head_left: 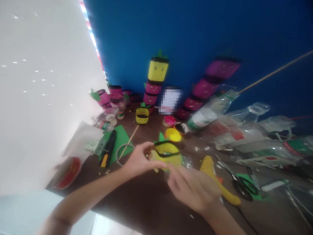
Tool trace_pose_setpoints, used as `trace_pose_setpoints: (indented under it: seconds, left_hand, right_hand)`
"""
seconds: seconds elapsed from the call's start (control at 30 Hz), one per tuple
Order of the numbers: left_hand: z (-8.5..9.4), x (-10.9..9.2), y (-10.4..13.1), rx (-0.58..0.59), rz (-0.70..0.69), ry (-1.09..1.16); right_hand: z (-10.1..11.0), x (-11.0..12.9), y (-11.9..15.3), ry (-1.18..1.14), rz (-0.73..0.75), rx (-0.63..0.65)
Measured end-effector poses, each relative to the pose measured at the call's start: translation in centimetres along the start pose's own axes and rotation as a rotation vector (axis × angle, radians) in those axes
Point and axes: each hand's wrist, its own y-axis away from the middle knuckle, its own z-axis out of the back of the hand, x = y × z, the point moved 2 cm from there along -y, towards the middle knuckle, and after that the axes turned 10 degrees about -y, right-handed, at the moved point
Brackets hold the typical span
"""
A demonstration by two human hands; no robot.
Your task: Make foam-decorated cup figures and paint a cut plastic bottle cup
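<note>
A small yellow cup (174, 160) with a black band round its rim and green paper leaves (161, 137) at the back stands upright on the brown table. My left hand (139, 160) is closed on the cup's left side, its thumb along the front. In front of the cup, my right hand (193, 187) is blurred, with the fingertips pinched together close to the cup's lower front. Whatever lies between those fingers is hidden. A yellow hot glue gun or similar curved tool (220, 184) lies right of my right hand.
Scissors (244, 187) and several clear plastic bottles (244, 133) lie at the right. A black and orange cutter (108, 148) rests on green paper (122, 137) at the left. Stacked pink and yellow cups (154, 81) stand against the blue wall (195, 29).
</note>
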Motion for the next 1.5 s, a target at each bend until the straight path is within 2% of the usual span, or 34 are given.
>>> trace_pose_setpoints:
  seconds: [1.5]
  left_hand:
    - [0.01,0.2,0.09,-0.005,-0.011,-0.017]
  right_hand:
    - [-0.26,0.22,0.37,-0.006,-0.024,-0.007]
